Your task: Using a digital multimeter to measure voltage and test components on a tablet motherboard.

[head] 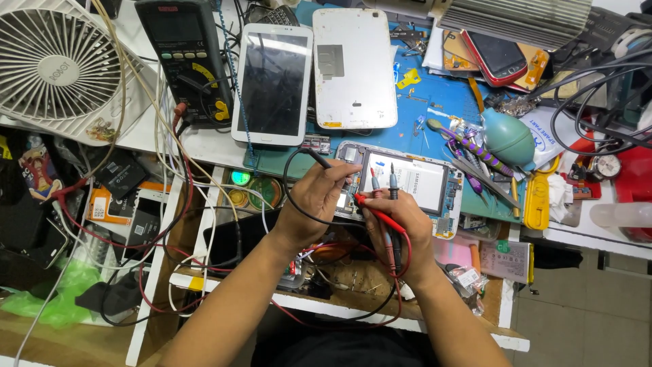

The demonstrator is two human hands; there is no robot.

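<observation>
An opened tablet (435, 185) with its silver battery and circuit board showing lies on the blue mat (435, 102). My left hand (316, 195) holds a black test probe (319, 160) at the tablet's left edge. My right hand (401, 217) grips a red probe (375, 182) and a black probe (392, 182) upright, their tips over the board beside the battery. Red and black leads loop under both wrists. A dark multimeter (185, 61) stands at the back left.
A white tablet (274, 83) and a white back cover (353, 68) lie behind the hands. A white fan (58, 64) sits far left. A teal air blower (508, 139), a red phone (496, 58), tweezers and tangled cables crowd the right.
</observation>
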